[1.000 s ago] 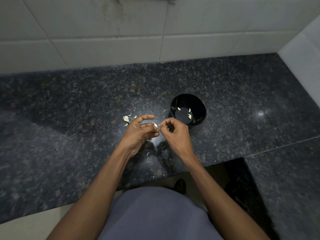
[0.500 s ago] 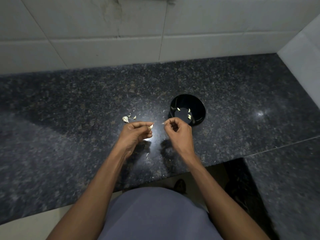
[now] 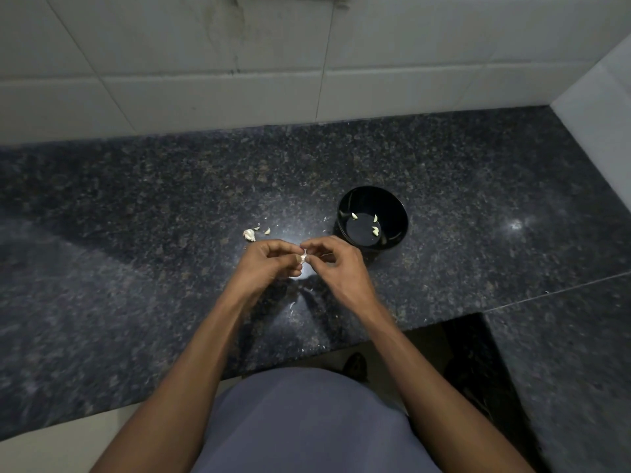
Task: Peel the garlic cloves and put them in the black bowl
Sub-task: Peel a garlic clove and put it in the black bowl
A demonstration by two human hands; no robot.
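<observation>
A small pale garlic clove is pinched between the fingertips of both hands above the dark granite counter. My left hand grips it from the left, and my right hand pinches it from the right. The black bowl stands just beyond my right hand, with three peeled cloves lying inside. A clump of unpeeled garlic with loose bits lies on the counter beyond my left hand.
Thin flakes of garlic skin lie on the counter under my hands. White tiled walls close the back and the right side. The counter's front edge runs just below my forearms, and the counter turns toward me at the right.
My hands were apart half a second ago, the left holding the clove. Now they have come back together and both pinch the clove.
</observation>
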